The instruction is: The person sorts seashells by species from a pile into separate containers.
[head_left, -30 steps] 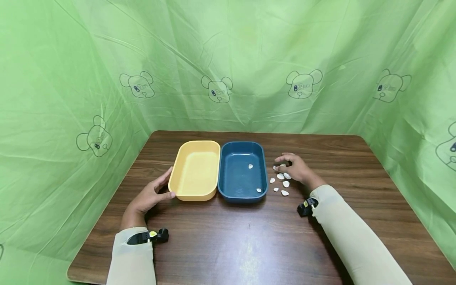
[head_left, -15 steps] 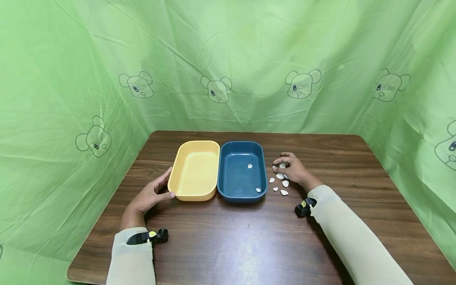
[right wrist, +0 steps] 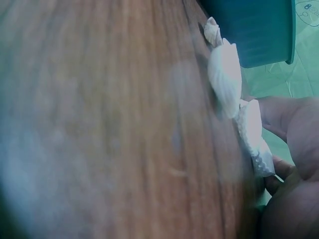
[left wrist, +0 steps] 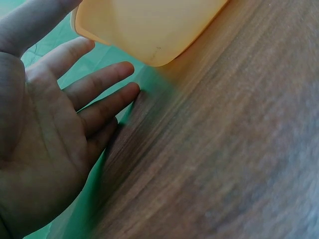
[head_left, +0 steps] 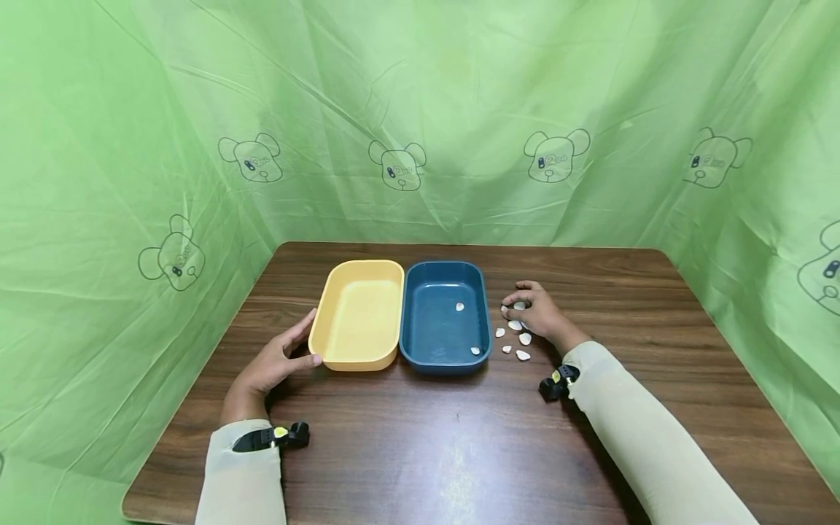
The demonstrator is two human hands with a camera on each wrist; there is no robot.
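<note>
In the head view my left hand (head_left: 275, 362) rests at the near left corner of a yellow tray (head_left: 358, 362), its thumb in front and fingers along the side. The left wrist view shows those fingers (left wrist: 107, 79) fairly straight, by the yellow tray (left wrist: 149, 30). My right hand (head_left: 541, 312) reaches low among several white seashells (head_left: 525, 339), right of a dark blue tray (head_left: 446, 364). One shell (head_left: 504, 310) shows at its fingertips; I cannot tell whether they pinch it. Ridged shells (right wrist: 225, 77) appear in the right wrist view, beside the palm.
Inside the blue tray lie two shells, one mid-tray (head_left: 460, 307) and one near its front right (head_left: 475, 351). Both trays stand side by side on a brown wooden table (head_left: 394, 452). Green printed cloth (head_left: 472, 87) hangs behind and at both sides.
My right hand has shifted slightly left over the shells, covering more of one of them. The left hand keeps its place at the yellow tray.
</note>
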